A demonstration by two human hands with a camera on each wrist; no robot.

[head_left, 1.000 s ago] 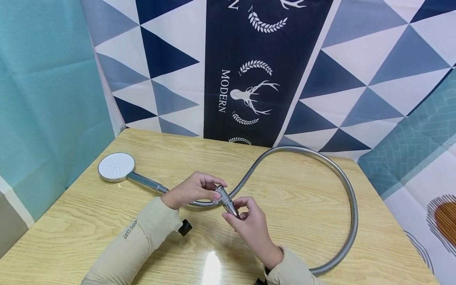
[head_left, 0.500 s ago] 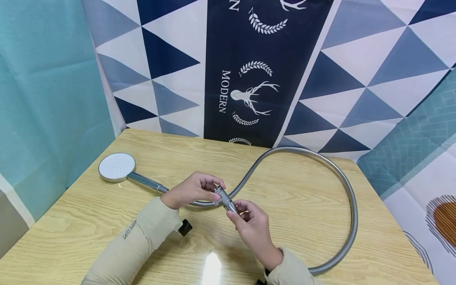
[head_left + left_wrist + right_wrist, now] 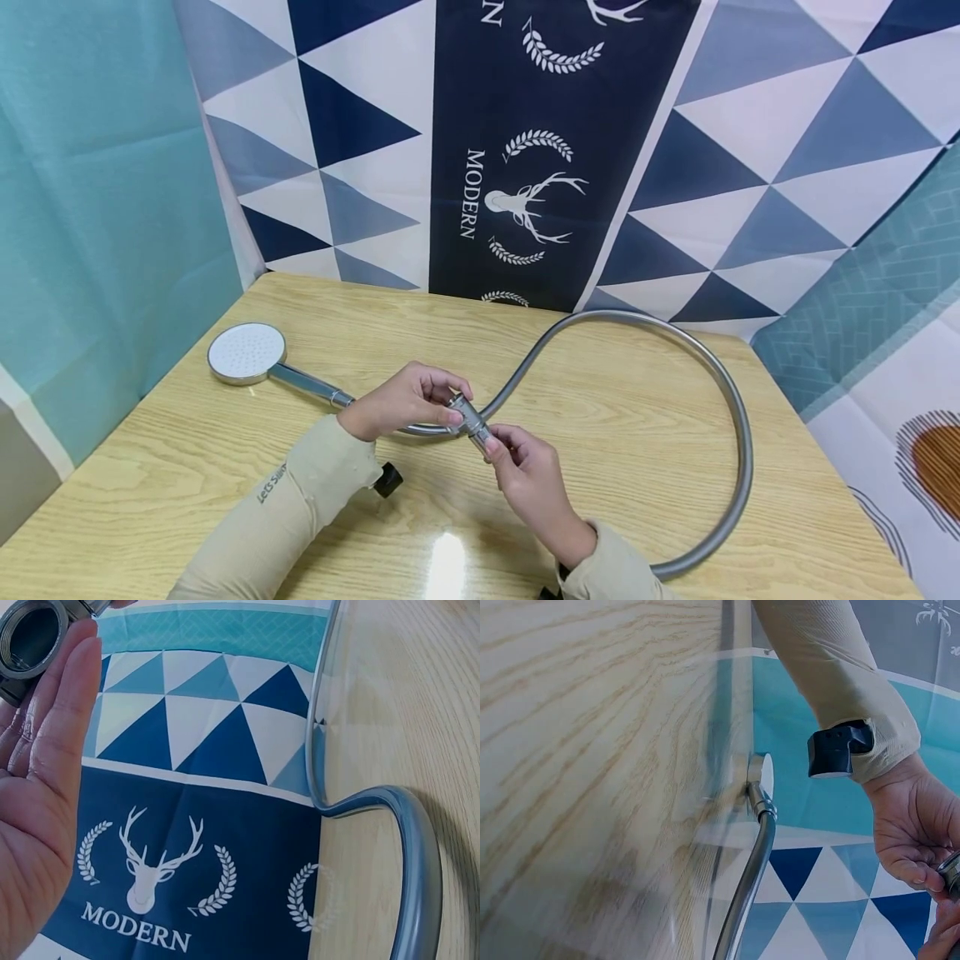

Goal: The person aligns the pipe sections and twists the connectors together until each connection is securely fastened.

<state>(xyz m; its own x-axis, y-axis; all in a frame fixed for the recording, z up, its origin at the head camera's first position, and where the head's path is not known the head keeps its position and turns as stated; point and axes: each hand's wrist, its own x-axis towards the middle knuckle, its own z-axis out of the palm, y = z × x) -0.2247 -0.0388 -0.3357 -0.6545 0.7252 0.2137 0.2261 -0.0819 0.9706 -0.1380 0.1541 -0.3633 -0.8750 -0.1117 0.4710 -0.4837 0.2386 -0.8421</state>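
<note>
Over the middle of the table, both hands hold a short chrome pipe fitting (image 3: 470, 417). My left hand (image 3: 411, 400) grips its upper end between thumb and fingers. With thumb and fingertips, my right hand (image 3: 531, 475) pinches the lower end, partly covering it. The left wrist view shows the fitting's wide, internally threaded opening (image 3: 34, 641) at the upper left, beside the fingers of my left hand (image 3: 45, 765). In the right wrist view only part of the fitting (image 3: 951, 871) appears, at the right edge by my left hand (image 3: 915, 825).
A hand shower (image 3: 246, 353) with a white face lies at the left of the wooden table (image 3: 637, 467). Its grey hose (image 3: 738, 425) runs behind the hands and loops round to the right. A patterned cloth (image 3: 510, 167) hangs along the back edge.
My right hand has shifted slightly down and right, its thumb and fingertips turning around the fitting's lower end. My left hand and the fitting have barely moved.
</note>
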